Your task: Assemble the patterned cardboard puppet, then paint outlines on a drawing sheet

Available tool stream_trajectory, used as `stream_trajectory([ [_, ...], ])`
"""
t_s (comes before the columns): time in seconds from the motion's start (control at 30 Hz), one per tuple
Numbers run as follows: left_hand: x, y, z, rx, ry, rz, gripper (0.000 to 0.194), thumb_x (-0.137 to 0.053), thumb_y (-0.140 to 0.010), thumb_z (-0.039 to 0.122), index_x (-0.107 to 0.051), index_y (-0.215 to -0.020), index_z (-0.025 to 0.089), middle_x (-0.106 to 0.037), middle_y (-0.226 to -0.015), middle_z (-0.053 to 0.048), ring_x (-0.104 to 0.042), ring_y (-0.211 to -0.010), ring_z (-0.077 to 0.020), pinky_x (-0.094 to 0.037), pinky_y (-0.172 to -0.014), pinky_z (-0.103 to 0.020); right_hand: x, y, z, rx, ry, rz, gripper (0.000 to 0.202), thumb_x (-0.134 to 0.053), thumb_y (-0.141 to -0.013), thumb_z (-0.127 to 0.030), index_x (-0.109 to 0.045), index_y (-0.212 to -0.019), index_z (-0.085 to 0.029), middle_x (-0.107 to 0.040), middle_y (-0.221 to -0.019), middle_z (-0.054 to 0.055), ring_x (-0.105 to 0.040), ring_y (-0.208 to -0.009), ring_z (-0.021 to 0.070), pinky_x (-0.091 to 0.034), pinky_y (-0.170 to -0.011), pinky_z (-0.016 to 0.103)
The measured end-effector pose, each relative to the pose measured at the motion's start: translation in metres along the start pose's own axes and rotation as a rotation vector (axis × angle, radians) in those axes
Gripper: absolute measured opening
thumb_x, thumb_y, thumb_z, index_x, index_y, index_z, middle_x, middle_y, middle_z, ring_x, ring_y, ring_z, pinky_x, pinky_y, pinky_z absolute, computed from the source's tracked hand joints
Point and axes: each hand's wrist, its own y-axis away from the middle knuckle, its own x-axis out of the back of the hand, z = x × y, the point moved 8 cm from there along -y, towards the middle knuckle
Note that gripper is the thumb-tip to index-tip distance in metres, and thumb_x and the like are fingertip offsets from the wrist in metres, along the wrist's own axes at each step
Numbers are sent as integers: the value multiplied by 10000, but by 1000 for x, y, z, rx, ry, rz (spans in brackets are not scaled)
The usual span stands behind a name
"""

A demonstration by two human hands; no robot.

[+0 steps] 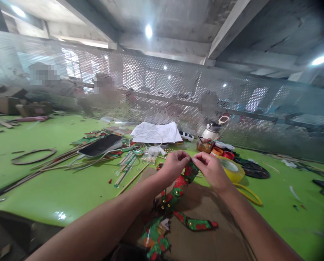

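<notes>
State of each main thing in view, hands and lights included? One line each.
Left hand: fingers pinched on the figure's upper end
Right hand: fingers pinched there too
Red-and-green figure: held at the top, several pieces joined
Phone: face up, screen dark
White bottle: upright, dark lid on
Papers: stacked
Ceiling light: lit

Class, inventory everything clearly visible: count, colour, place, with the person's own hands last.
Jointed figure: one, red-green, centre
Cardboard: one, brown, beneath jointed figure
Smartphone: one, black, left of centre
Cable: count unclear, white, beside smartphone
Papers: several, white, back
Flask: one, white, back right
Tape roll: one, yellow, right
Pots: at least two, orange and red, behind tape roll
Sticks: many, brownish, mostly left
Table: one, green, foreground
Perforated screen: one, grey, behind table
Ceiling lights: three, white, overhead
Left hand: one, bare, centre
Right hand: one, bare, centre
</notes>
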Motion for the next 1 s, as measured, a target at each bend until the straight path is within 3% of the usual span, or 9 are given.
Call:
stream_trajectory([
  [0.57,1,6,16,-107,-29,64,90,-566,-779,205,-580,-729,131,-525,-631,8,-458,-587,-98,-367,-568,-219,3,5,-23,93,44,103,190,-544,-808,-343,-586,-766,-162,-580,-659,19,-516,-599,146,-411,-556,241],
  [0.73,1,10,27,-167,-161,54,90,-547,-803,202,-578,-748,138,-524,-633,8,-458,-571,-99,-367,-541,-215,4,6,-23,72,-1,96,188,-568,-799,-340,-598,-772,-156,-579,-661,15,-509,-606,142,-408,-556,235],
  [1.0,-1,16,47,-353,-401,38,64,-523,-815,153,-566,-767,148,-575,-727,-27,-537,-667,-122,-427,-638,-223,7,8,-21,57,-42,85,206,-582,-806,-349,-610,-797,-145,-582,-676,16,-510,-615,139,-407,-563,232],
])
